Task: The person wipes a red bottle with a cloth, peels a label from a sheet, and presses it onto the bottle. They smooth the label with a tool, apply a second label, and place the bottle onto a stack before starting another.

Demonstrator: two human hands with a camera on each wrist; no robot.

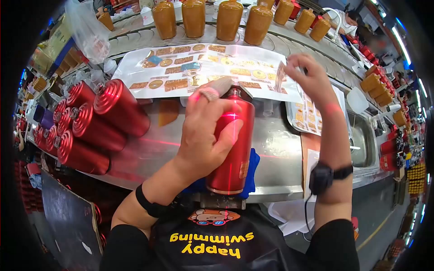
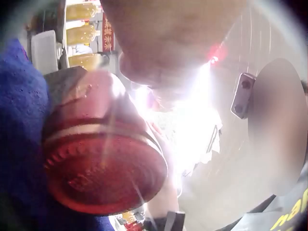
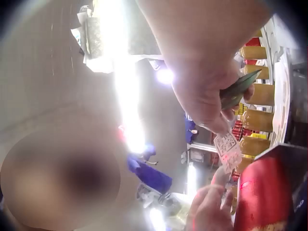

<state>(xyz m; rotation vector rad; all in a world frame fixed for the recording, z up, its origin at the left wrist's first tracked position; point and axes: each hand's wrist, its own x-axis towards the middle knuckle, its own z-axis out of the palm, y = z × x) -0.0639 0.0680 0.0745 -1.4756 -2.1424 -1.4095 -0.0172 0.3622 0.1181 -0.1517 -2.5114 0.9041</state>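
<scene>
A red bottle leans on blue cloth at the front edge, its base low; the left wrist view shows the round base. My left hand grips the bottle's upper part, thumb across its front, and a pale cover wraps one finger near the neck. A small gold label sits low on the bottle. My raised right hand pinches a clear printed label. In the right wrist view, a dark green pointed object also lies in that hand. Whether my left finger touches the clear label, I cannot tell.
Printed label sheets cover the back of the metal table. Several red bottles lie tilted at left. Brown bottles line the conveyor behind. At right are a tray with labels and a sink.
</scene>
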